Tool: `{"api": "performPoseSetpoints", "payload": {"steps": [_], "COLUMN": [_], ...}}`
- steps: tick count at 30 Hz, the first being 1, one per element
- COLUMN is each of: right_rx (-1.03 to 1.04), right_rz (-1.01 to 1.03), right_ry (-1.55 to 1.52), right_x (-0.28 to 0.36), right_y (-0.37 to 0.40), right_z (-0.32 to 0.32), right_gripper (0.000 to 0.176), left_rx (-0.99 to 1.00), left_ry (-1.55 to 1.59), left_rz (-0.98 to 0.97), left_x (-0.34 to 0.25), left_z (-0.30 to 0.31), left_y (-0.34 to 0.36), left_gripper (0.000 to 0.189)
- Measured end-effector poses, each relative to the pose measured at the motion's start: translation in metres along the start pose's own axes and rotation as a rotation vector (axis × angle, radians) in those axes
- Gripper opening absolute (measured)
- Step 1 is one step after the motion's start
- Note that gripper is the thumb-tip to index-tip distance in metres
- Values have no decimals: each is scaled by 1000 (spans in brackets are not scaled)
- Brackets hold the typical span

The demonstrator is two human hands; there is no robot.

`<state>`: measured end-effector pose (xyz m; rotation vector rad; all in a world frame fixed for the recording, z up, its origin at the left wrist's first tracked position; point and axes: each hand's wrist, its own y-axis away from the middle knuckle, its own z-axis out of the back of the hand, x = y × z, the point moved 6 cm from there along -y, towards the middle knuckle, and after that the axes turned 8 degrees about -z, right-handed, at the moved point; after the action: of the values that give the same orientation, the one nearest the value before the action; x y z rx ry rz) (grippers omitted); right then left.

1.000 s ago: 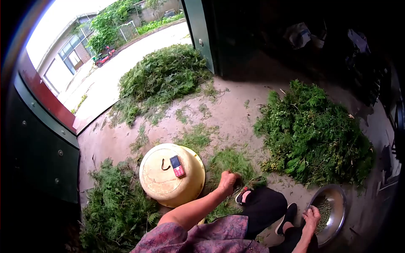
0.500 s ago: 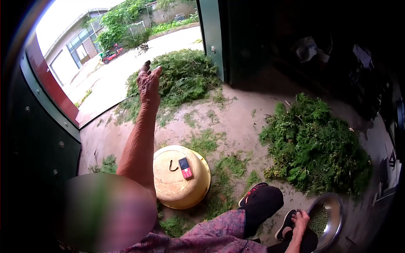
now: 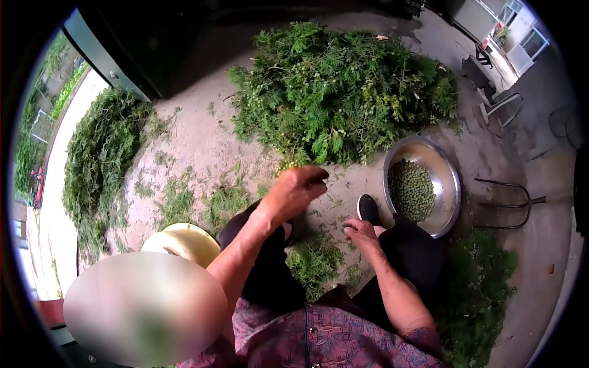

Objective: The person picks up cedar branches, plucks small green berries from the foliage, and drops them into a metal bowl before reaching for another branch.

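Observation:
My left hand [image 3: 296, 191] reaches over the floor, just in front of a large pile of green conifer branches [image 3: 343, 92]. Its fingers point right and are loosely bent apart, with nothing visible in them. Lower and to the right, my right hand [image 3: 362, 235] hovers by my knee and the dark shoe [image 3: 369, 210]. Its loosely curled fingers are spread, and no object shows in them. A steel basin [image 3: 446, 184] stands right of that hand, with many small green cones or berries [image 3: 412, 190] inside.
A second heap of cut branches [image 3: 101, 153] lies at the left by the doorway. The upturned yellow tub [image 3: 193, 242] is partly hidden behind my left arm and a blurred patch. Loose sprigs [image 3: 316, 260] litter the floor. A bent metal frame [image 3: 512, 205] lies at the right.
My view has turned right, towards the branch pile and basin. My left hand has come from the doorway heap to the large pile. My right hand has moved off my leg.

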<state>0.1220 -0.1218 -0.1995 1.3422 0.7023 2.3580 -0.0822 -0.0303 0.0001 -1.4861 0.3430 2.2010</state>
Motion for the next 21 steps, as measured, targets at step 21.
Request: {"api": "performPoseSetpoints", "payload": {"steps": [21], "right_rx": [-351], "right_rz": [-128], "right_ry": [-39], "right_x": [50], "right_y": [-252], "right_z": [85], "right_gripper": [45], "left_rx": [301], "left_ry": [-776], "left_rz": [-317], "left_x": [-5], "left_z": [-37], "left_y": [-53], "left_gripper": [33]}}
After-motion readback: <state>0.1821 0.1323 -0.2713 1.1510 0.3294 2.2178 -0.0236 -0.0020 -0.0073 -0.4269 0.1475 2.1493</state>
